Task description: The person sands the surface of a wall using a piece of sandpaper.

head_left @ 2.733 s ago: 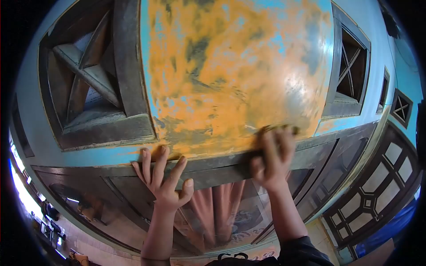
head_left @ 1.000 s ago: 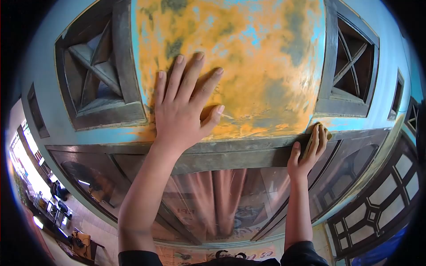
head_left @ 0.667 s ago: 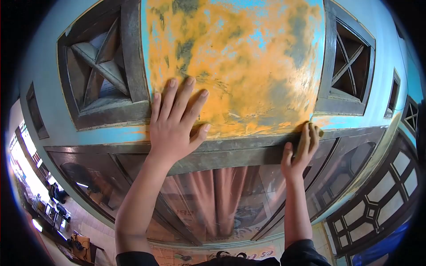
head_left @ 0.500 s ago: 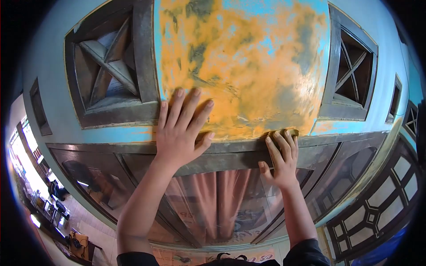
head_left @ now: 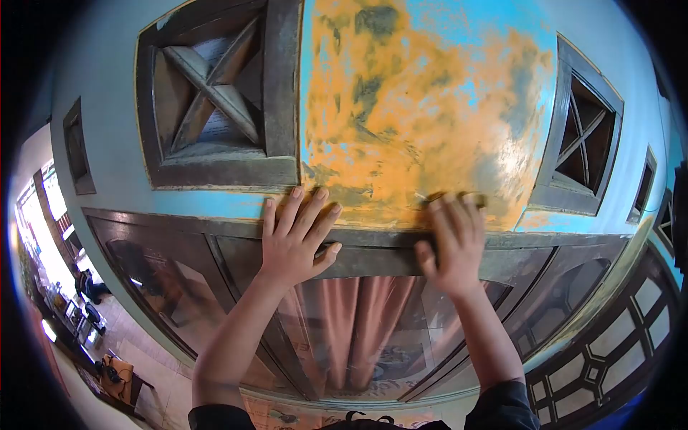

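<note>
A wall panel (head_left: 423,115) with patchy orange, blue and dark grey paint fills the upper middle. Spread flat with fingers apart, my left hand (head_left: 295,244) rests across the panel's lower left corner and the dark wooden beam (head_left: 373,252) below it. My right hand (head_left: 456,247), slightly blurred, lies at the panel's lower edge. Its fingertips press a small dark olive piece, which looks like folded sandpaper (head_left: 481,202), against the paint. Most of that piece is hidden under the fingers.
Dark wooden vents with crossed bars flank the panel, one on the left (head_left: 211,89) and one on the right (head_left: 582,136). Below the beam, glass panes show a pink curtain (head_left: 376,322). A brown chair (head_left: 117,380) stands far left, and a paned wooden door (head_left: 609,358) is at right.
My view has shifted, so the panel sits further right. Relative to the wall, my left hand has slid down toward the beam. My right hand has moved slightly left and up along the panel.
</note>
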A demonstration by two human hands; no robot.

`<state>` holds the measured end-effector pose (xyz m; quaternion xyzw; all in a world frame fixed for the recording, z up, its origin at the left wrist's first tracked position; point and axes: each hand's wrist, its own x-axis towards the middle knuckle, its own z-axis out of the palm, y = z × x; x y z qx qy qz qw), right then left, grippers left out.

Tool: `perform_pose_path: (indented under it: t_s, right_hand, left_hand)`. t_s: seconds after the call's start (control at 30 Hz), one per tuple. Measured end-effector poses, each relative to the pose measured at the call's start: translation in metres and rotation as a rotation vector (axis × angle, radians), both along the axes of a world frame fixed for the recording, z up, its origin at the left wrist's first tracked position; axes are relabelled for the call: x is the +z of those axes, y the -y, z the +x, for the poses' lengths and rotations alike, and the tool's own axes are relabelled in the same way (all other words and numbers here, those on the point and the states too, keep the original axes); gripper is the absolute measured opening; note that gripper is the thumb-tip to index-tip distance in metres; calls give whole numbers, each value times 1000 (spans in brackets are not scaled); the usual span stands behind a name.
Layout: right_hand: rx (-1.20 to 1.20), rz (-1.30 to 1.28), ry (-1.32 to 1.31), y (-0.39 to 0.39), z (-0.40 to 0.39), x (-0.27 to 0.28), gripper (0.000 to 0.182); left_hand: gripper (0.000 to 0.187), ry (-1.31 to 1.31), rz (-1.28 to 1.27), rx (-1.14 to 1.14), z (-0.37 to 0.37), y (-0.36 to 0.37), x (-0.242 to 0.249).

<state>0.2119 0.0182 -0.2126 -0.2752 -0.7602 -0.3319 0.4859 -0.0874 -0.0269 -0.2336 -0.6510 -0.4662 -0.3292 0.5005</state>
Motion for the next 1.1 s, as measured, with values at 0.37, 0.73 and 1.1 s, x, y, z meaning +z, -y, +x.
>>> perform_pose_path:
  t_s: [0.37,0.73,1.1]
  right_hand:
    - [5,6,152,6,-20,-3,59]
    - [33,24,238,13,-34,5,55]
    - [14,152,357,7,-60,23,55]
  left_hand:
    - [53,8,86,-8,-19,-1,-18]
    - [51,62,90,0,-39,0,-37]
    - [50,178,106,23,-69,9,-37]
